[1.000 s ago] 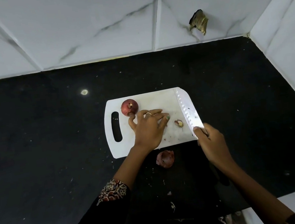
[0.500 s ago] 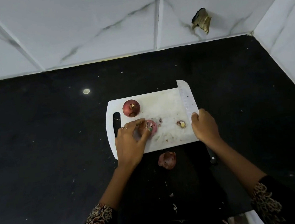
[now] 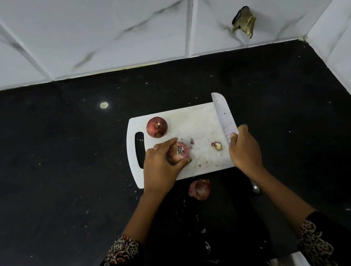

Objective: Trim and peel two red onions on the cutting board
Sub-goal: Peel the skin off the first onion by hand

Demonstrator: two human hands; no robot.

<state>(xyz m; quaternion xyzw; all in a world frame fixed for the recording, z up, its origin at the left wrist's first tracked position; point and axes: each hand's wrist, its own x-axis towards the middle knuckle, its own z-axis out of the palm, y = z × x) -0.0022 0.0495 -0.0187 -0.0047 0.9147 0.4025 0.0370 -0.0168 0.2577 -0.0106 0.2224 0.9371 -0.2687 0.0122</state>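
1. On the black countertop [image 3: 64, 168], near its right half: one white cutting board [image 3: 200, 125], rectangular with rounded corners and a dark handle slot at its left end. Surface stained, with small flecks of skin.
2. First red onion [image 3: 157, 127]: whole, skin on, dry tip facing up. Stands on the far left part of the board, just beside the handle slot, apart from both hands.
3. Second red onion [image 3: 180, 152]: on the board's near left part, partly skinned, ragged end facing up. Held by the left hand [image 3: 161, 167], fingers and thumb curled round it from the left and near sides; a ring shows on one finger.
4. Knife [image 3: 224, 118]: broad pale blade with dimples, lying along the board's right edge, tip reaching past the far edge. Right hand [image 3: 244, 148] grips it where blade meets handle, fingers wrapped round; the handle's end shows below the wrist.
5. Trimmed onion end [image 3: 217, 146]: small, yellowish, on the board between the held onion and the blade.
6. Loose onion skin [image 3: 199, 190]: curled reddish piece on the countertop, just off the board's near edge, between the forearms.
7. Backdrop: white marbled wall tiles [image 3: 112, 25] behind and to the right. Both sleeves dark with patterned cuffs.
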